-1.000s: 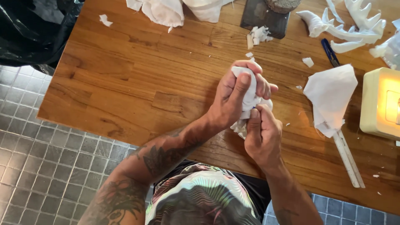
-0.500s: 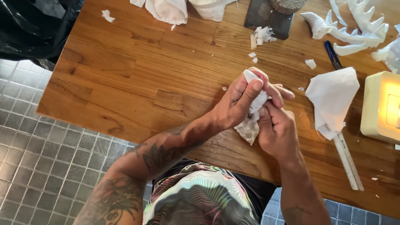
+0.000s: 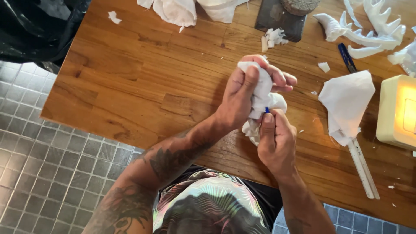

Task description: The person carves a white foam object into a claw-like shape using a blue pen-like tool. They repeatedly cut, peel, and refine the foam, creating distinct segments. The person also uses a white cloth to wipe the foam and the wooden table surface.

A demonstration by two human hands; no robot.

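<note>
My left hand (image 3: 242,93) grips a crumpled white piece of paper or cloth (image 3: 263,93) above the wooden table (image 3: 130,86), thumb pressed on its top. My right hand (image 3: 277,141) is closed just below it, holding a small tool whose blue tip (image 3: 267,110) pokes into the white material. Most of the tool is hidden in the fist. Both hands hover over the table's near edge.
A folded white sheet (image 3: 346,102) lies over a white ruler (image 3: 363,167) at right, next to a glowing cream lamp box (image 3: 398,112). White antler-like shapes (image 3: 372,32), a blue pen (image 3: 346,56), a dark block (image 3: 279,17), white scraps (image 3: 273,38) and cloth (image 3: 173,11) sit farther back.
My left hand has shifted its grip upward on the white piece, and my right hand has moved lower, working the blue-tipped tool against its underside.
</note>
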